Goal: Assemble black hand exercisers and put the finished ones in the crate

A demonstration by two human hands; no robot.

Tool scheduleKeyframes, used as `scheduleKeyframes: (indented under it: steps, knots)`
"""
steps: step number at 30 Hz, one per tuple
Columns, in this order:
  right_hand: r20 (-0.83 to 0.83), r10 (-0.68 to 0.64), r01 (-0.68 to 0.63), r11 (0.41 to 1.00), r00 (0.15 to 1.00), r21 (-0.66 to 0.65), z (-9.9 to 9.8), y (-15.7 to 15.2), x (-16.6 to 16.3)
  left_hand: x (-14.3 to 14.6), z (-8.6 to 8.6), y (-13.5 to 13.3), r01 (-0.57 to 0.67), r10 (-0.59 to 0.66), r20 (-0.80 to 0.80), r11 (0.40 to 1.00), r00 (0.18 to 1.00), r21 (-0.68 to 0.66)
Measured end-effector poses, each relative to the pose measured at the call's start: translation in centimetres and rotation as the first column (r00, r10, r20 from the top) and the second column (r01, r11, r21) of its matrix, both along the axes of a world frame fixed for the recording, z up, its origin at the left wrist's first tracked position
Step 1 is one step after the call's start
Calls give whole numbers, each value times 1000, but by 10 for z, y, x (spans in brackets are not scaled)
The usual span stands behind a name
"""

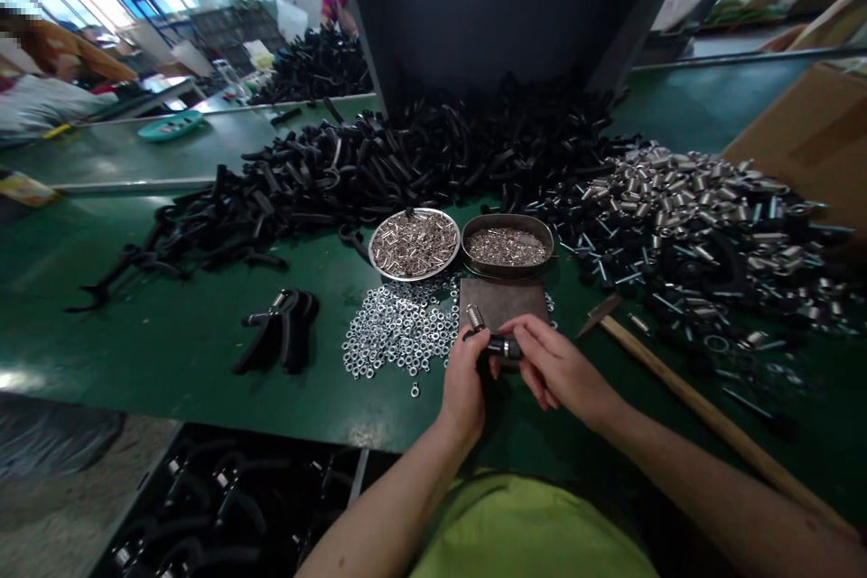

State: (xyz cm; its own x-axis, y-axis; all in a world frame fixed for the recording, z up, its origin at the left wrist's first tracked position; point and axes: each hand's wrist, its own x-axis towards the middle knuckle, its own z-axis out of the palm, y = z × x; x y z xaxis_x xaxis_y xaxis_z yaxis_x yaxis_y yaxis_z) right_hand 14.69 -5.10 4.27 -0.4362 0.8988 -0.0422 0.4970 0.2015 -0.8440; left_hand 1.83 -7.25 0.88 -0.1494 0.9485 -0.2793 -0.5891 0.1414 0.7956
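My left hand [467, 377] is closed around a black plastic part with a shiny coil spring [475, 318] sticking up from it. A black cylindrical knob [503, 347] with a metal band points right out of that part. The thumb and fingers of my right hand [552, 366] pinch the knob's right end. Beneath my hands lies a flat metal block [508, 296]. Small metal eyelet rings [399, 334] are spread left of my hands. Farther left, a V-shaped black hand grip [281, 330] with a spring lies on the green table [169, 352].
A round dish of metal pins [414, 244] and an oval tin [508, 266] of small parts stand ahead. Black handles [406, 149] heap behind them. At right are springs [677, 190], screws with black knobs [650, 275] and a hammer [677, 384]. A box of grips [223, 506] sits below left.
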Motion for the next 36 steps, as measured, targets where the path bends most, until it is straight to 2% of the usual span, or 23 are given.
scheduleKeyframes:
  steps: [1, 4, 5, 6, 7, 9, 10, 11, 14, 15, 17, 19, 21, 22, 23, 25, 27, 28, 29, 31, 33, 35, 36]
  knots:
    - [4, -5, 5, 1000, 1000, -12, 0, 0, 0, -1, -1, 0, -3, 3, -17, 1000, 1000, 4]
    - [-21, 1, 4, 973, 1000, 231, -2, 0, -3, -5, -2, 1, -20, 20, -15, 1000, 1000, -7]
    - [-48, -3, 15, 970, 999, 244, -3, 0, -4, -6, -2, 2, -18, 18, -22, 1000, 1000, -8]
    - [-90, -11, 26, 985, 996, 169, -4, 0, -7, -7, -1, 2, -12, 11, -44, 1000, 999, -6]
    - [-141, -28, 31, 999, 990, 17, -5, 0, -9, -7, 0, 3, -3, 3, -79, 1000, 997, -1]
    - [-228, -95, 19, 950, 969, -312, -6, 1, -12, -10, 2, 4, 8, -7, -155, 1000, 988, 5]
    - [-251, -117, 12, 924, 961, -383, -7, 1, -13, -11, 3, 4, 5, -4, -174, 1000, 985, 5]
    - [-260, -130, 24, 927, 957, -374, -7, 2, -14, -12, 3, 5, -3, 4, -178, 1000, 984, 5]
    - [-262, -159, 114, 978, 952, -177, -5, 4, -16, -14, 3, 7, -11, 9, -156, 1000, 988, -8]
    - [-283, -179, 126, 973, 942, -196, -5, 5, -18, -14, 3, 8, -17, 14, -167, 1000, 986, -13]
    - [-371, -263, 104, 912, 891, -398, -5, 8, -23, -14, 4, 10, -75, 69, -227, 997, 971, -16]
    - [-452, -387, 52, 802, 803, -595, -6, 12, -30, -14, 7, 12, -198, 186, -329, 980, 926, -1]
    - [-467, -432, 10, 741, 772, -671, -8, 19, -35, -16, 8, 14, -271, 249, -443, 962, 861, 13]
    - [-441, -396, -2, 742, 806, -670, -9, 24, -36, -19, 8, 15, -270, 237, -494, 963, 836, 6]
    - [-393, -321, -7, 768, 862, -641, -9, 31, -36, -22, 7, 16, -243, 198, -539, 970, 819, -13]
    - [-223, -118, -2, 880, 968, -475, -8, 51, -36, -29, 3, 19, -152, 83, -608, 986, 789, -63]
    - [-21, 12, -15, 988, 1000, -156, -5, 77, -40, -34, -2, 21, -53, -19, -689, 995, 725, -84]
    - [69, 35, -37, 999, 997, 29, -4, 92, -46, -36, -4, 22, -6, -51, -737, 997, 674, -74]
    - [160, 42, -74, 977, 986, 200, -3, 106, -53, -36, -5, 23, 41, -66, -787, 998, 613, -52]
    - [318, 30, -175, 882, 948, 438, -3, 133, -73, -34, -6, 23, 141, -75, -886, 990, 458, -11]
    - [421, 18, -260, 810, 907, 525, -6, 154, -95, -31, -5, 23, 241, -88, -960, 970, 266, -22]
    - [455, 30, -300, 791, 890, 533, -11, 170, -114, -27, -4, 22, 301, -97, -992, 951, 83, -68]
    - [458, 40, -309, 790, 888, 529, -14, 175, -121, -26, -5, 21, 312, -95, -995, 946, 19, -84]
